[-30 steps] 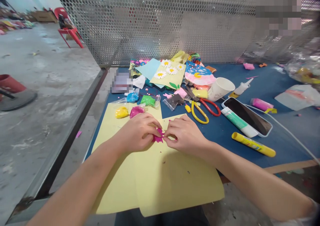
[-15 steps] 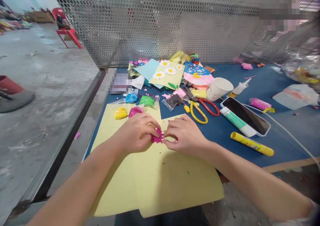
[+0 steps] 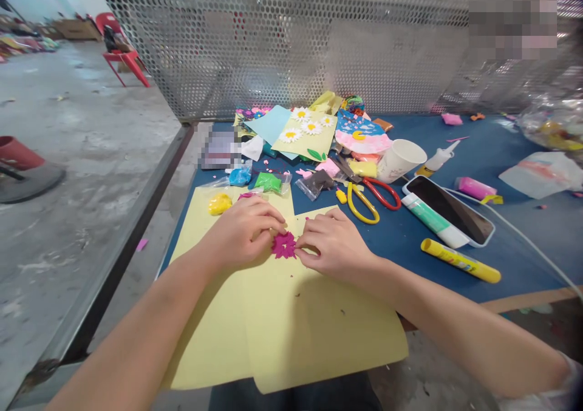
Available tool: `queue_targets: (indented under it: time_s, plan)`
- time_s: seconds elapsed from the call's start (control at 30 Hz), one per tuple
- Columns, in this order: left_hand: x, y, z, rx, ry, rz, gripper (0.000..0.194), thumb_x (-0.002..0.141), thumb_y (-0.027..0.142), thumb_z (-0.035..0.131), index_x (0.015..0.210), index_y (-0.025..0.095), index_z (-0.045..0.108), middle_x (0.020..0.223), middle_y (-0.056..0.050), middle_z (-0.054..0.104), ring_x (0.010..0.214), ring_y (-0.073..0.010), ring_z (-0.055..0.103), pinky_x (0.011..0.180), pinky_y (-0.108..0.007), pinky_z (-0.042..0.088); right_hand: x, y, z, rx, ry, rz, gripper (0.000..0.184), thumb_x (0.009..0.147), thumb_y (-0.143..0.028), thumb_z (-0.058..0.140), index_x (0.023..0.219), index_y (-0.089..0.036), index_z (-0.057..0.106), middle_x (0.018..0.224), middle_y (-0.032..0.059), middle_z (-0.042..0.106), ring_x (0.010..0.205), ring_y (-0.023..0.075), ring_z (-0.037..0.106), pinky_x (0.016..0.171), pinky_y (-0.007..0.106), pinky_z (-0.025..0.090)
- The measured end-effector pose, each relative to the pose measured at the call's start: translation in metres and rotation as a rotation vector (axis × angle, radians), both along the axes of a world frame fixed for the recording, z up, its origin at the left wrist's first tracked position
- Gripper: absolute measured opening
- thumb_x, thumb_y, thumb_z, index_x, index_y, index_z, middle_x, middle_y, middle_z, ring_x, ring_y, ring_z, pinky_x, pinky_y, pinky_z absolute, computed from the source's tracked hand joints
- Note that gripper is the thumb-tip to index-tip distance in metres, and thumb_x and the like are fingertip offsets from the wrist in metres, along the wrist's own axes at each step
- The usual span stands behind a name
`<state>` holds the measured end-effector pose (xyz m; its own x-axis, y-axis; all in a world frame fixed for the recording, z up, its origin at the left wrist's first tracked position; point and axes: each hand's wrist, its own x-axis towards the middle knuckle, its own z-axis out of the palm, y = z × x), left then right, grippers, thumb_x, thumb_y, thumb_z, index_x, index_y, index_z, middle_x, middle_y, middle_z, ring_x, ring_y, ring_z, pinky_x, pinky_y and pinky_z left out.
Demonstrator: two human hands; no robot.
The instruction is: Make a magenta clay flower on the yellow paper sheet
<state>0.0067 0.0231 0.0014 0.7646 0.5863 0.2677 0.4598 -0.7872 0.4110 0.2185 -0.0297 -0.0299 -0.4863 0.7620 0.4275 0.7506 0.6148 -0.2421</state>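
Note:
A magenta clay flower (image 3: pixel 283 245) with pointed petals and a pale gap at its centre lies flat on a yellow paper sheet (image 3: pixel 273 338). From the left, my left hand (image 3: pixel 241 232) has its thumb and bent fingers closed at the upper left petals. Thumb and forefinger of my right hand (image 3: pixel 334 244) pinch together at the right-hand edge. Whatever small piece may be between those tips is hidden. Just beyond my left hand are a yellow clay lump (image 3: pixel 220 204) and a magenta clay packet (image 3: pixel 250 195), partly covered.
Farther back lie a green clay bag (image 3: pixel 268 183), a blue one (image 3: pixel 240 175), scissors (image 3: pixel 362 204), a daisy card (image 3: pixel 291 147) and a paper cup (image 3: pixel 401 159). To the right are a phone (image 3: pixel 449 207), a white-green tube (image 3: pixel 435 220) and a yellow glue stick (image 3: pixel 460 260).
My left hand has drawn back slightly to the left, uncovering more of the flower and its centre gap. My right hand stays almost in place at the flower's edge.

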Motion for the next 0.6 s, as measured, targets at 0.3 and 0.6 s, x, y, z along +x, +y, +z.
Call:
queue_targets:
  time_s: [0.3,0.6]
  plan:
    - [0.0044,-0.0051,-0.0016,-0.016,0.008,-0.105,0.038,0.074,0.006,0.045,0.083,0.028,0.076,0.106,-0.002,0.07,0.097,-0.0216,0.061,0.089,-0.041,0.045,0.0094,0.0036,0.0064,-0.087,0.025,-0.004,0.016,0.083,-0.02,0.059,0.076,-0.023,0.073,0.069,-0.0023,0.068,0.072,0.0128,0.06,0.075,0.032,0.028]
    - [0.0026,-0.0025,-0.0042,0.011,0.023,-0.078,0.038,0.079,0.007,0.042,0.087,0.026,0.075,0.107,-0.002,0.07,0.1,-0.0212,0.06,0.093,-0.042,0.044,0.0059,0.0065,0.0028,-0.134,-0.002,-0.001,0.012,0.082,-0.02,0.063,0.078,-0.023,0.074,0.072,-0.0028,0.07,0.075,0.0129,0.061,0.075,0.032,0.028]
